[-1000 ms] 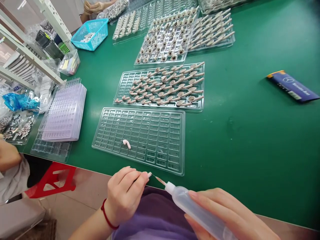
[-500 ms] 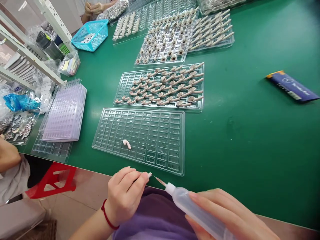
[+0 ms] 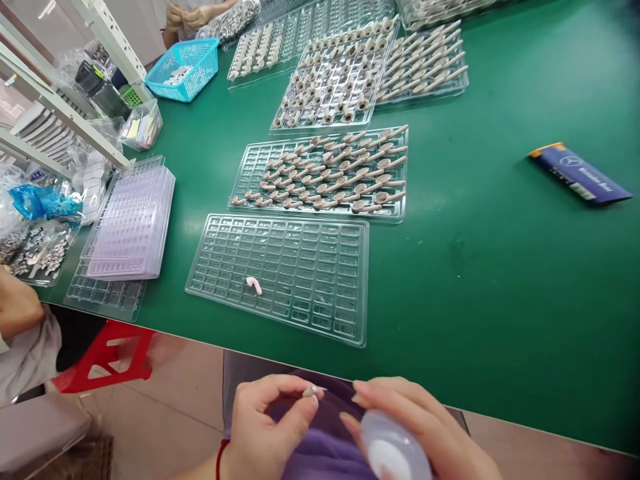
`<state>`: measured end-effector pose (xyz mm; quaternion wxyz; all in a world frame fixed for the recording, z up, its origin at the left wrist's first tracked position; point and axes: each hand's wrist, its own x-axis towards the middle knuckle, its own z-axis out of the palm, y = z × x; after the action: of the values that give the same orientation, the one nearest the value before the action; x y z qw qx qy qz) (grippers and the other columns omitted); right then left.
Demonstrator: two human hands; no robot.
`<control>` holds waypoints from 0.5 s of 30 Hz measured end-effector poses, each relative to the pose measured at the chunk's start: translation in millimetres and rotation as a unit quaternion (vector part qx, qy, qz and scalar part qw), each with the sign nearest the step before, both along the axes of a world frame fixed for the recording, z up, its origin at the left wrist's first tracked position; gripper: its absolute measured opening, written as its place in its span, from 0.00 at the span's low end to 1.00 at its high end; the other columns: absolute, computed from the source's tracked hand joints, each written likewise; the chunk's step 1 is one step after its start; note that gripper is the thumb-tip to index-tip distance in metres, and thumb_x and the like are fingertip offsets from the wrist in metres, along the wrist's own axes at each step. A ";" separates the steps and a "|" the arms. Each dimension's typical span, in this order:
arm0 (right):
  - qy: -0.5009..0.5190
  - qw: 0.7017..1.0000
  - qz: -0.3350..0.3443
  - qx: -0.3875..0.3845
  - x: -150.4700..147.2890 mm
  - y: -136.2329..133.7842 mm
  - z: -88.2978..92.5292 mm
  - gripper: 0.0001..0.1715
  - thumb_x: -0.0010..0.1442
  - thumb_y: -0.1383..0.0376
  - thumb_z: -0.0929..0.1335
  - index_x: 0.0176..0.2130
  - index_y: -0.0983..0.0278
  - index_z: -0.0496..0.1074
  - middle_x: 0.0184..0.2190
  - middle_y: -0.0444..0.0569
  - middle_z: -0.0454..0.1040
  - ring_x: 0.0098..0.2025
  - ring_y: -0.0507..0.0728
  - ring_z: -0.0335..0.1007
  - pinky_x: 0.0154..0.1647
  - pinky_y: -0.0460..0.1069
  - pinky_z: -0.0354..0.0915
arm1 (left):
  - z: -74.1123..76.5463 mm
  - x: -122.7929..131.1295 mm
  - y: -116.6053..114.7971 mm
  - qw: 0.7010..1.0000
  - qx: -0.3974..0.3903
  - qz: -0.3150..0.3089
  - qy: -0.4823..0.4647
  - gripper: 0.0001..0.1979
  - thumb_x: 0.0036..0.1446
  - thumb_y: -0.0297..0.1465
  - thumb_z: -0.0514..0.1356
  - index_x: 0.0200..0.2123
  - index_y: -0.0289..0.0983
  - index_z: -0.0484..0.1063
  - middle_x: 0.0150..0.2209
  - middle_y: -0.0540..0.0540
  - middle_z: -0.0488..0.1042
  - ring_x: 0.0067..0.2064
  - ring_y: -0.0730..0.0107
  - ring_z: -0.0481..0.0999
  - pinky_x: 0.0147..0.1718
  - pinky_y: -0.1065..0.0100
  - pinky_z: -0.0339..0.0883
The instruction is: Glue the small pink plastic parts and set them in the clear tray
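Small white part (image 3: 312,391), shape too blurry to tell, sits pinched in left hand (image 3: 267,417) grip, wearer's side of clear tray (image 3: 327,257); right hand (image 3: 425,413) grip holds bottle (image 3: 387,440), same side.

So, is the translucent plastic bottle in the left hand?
No, the right hand holds that bottle, while the left hand pinches a small pale piece.

Translucent whitish bottle (image 3: 393,437) — green tabletop (image 3: 500,300) — light-blue basket (image 3: 201,72)
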<state>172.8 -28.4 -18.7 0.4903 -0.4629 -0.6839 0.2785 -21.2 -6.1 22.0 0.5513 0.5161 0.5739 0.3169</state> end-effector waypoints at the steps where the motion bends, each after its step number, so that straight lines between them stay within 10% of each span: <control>1: -0.004 1.000 0.002 0.031 -3.8 4.6 2.2 0.27 0.58 0.76 0.68 0.56 0.63 0.65 0.39 0.52 0.72 0.37 0.55 0.73 0.35 0.47 0.73 | -2.9 2.8 -1.4 0.995 -0.080 0.027 -0.046 0.09 0.57 0.35 0.67 0.36 0.35 0.80 0.34 0.41 0.84 0.35 0.66 0.83 0.35 0.72 0.76; 5: -0.044 0.992 -0.023 0.119 -12.0 17.1 5.0 0.20 0.56 0.79 0.65 0.49 0.66 0.68 0.36 0.51 0.70 0.36 0.55 0.68 0.36 0.50 0.70 | -19.3 9.5 -2.7 0.953 -0.226 0.104 -0.173 0.17 0.47 0.41 0.73 0.30 0.31 0.79 0.29 0.41 0.83 0.27 0.71 0.79 0.30 0.73 0.74; 15: -0.095 0.989 -0.029 0.111 -14.7 17.7 4.4 0.19 0.55 0.81 0.63 0.44 0.67 0.69 0.36 0.52 0.70 0.38 0.56 0.65 0.40 0.51 0.66 | -23.5 17.8 -3.7 0.928 -0.251 0.165 -0.219 0.17 0.42 0.41 0.75 0.25 0.31 0.80 0.24 0.45 0.80 0.24 0.74 0.76 0.26 0.75 0.69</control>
<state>158.1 -10.7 -14.3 0.4795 -0.4493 -0.7404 0.1412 -3.3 -9.7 -1.6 0.7146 0.1766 0.5768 0.3542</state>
